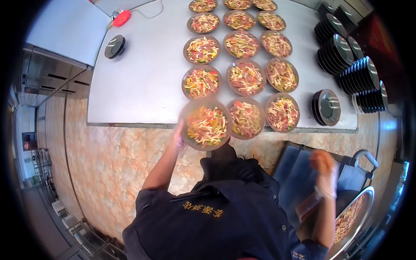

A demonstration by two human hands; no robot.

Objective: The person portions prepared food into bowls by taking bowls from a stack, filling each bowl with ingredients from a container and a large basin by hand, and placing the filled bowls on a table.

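Note:
My left hand (177, 138) grips the left rim of a dark plate (186, 112) at the near edge of the table. Shredded food in white, red, green and yellow (208, 125) fills this plate, which overlaps the front row of plates from above. Off to the right, my right hand (324, 167) is over a dark blue cart (288, 177), near its grey handle (367, 160). Motion smears its fingers, so whether they hold anything cannot be made out. Below that wrist is a reddish-brown box-like edge (308, 207), partly hidden by my arm.
Filled plates (246, 78) stand in three columns on the pale table (143, 86). Stacks of black dishes (336, 54) line its right side; a smaller stack (327, 107) is near the front. A metal pan (370, 201) of food is at lower right. Small dishes (115, 47) sit far left.

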